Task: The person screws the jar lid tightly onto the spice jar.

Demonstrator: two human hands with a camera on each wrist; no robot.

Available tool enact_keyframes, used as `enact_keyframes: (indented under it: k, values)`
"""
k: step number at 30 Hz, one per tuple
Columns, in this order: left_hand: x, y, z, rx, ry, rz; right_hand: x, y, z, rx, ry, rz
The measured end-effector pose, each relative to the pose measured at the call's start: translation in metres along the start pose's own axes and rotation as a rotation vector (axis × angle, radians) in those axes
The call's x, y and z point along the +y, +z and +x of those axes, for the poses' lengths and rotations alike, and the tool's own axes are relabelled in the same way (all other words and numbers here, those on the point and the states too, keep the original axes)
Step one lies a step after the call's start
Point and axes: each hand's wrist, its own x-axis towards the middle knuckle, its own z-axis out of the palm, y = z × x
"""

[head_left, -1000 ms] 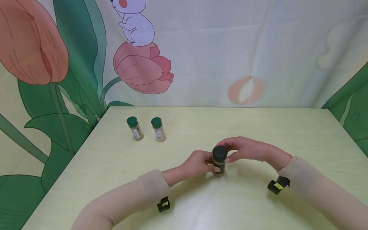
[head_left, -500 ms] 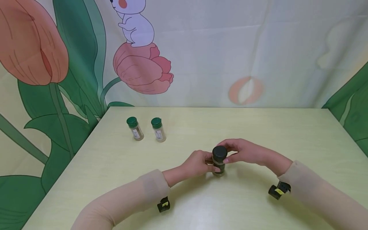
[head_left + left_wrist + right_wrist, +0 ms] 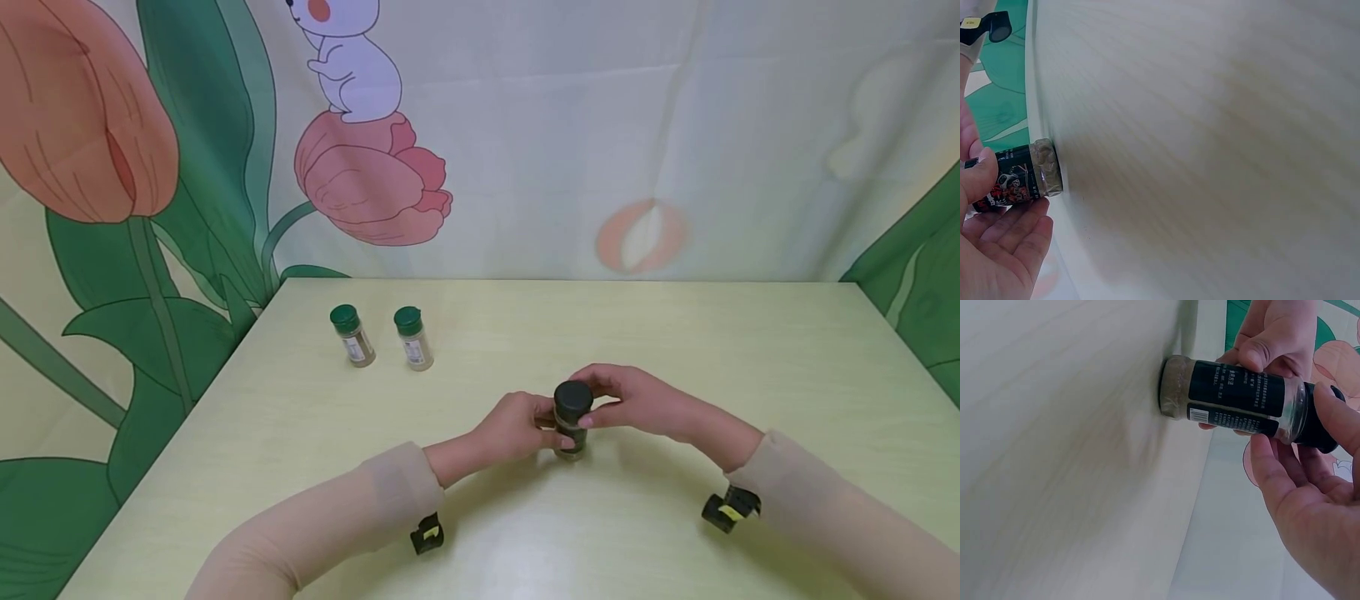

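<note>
A spice jar (image 3: 572,440) with a black cap (image 3: 573,398) stands upright on the table in the head view. My left hand (image 3: 513,427) grips its body low down from the left. From the other side, my right hand (image 3: 637,403) holds the cap between thumb and fingers. In the right wrist view the thumb lies on the cap, with fingers under the neck and label. Powder shows through the glass below the black label (image 3: 1235,390). The left wrist view shows a picture on the label's other side, partly covered by the left thumb (image 3: 982,175).
Two smaller green-capped spice jars, one with brown contents (image 3: 353,336) and one paler (image 3: 415,338), stand at the back left of the pale table (image 3: 712,325). A printed cloth (image 3: 525,167) hangs behind the table's far edge. Each sleeve carries a black wrist camera (image 3: 731,508).
My right hand has dropped a little and its wrist has swung toward me, while its thumb has slid slightly left across the jar's top. The left hand and the jar have stayed in place.
</note>
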Motion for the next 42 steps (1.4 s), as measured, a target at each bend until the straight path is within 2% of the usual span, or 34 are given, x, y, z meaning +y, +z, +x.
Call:
enact_keyframes:
  k: [8, 13, 18, 23, 31, 42]
  values:
    - [0.0, 0.0, 0.0, 0.0, 0.007, -0.004, 0.003, 0.003, 0.0, 0.026, -0.027, 0.005]
    - [0.0, 0.0, 0.0, 0.001, 0.015, 0.007, 0.003, -0.002, -0.001, -0.048, -0.043, 0.008]
    - [-0.001, 0.0, 0.001, 0.003, 0.016, 0.008, -0.001, -0.013, 0.001, -0.141, -0.047, -0.044]
    - [0.0, 0.0, 0.001, 0.0, 0.009, 0.005, -0.005, -0.018, 0.005, -0.171, -0.043, -0.091]
    - [0.0, 0.0, 0.0, 0.001, 0.012, 0.005, -0.004, -0.015, 0.005, -0.147, -0.042, -0.097]
    - [0.001, 0.0, 0.0, 0.008, 0.015, 0.005, -0.003, -0.008, 0.001, -0.086, -0.019, -0.023]
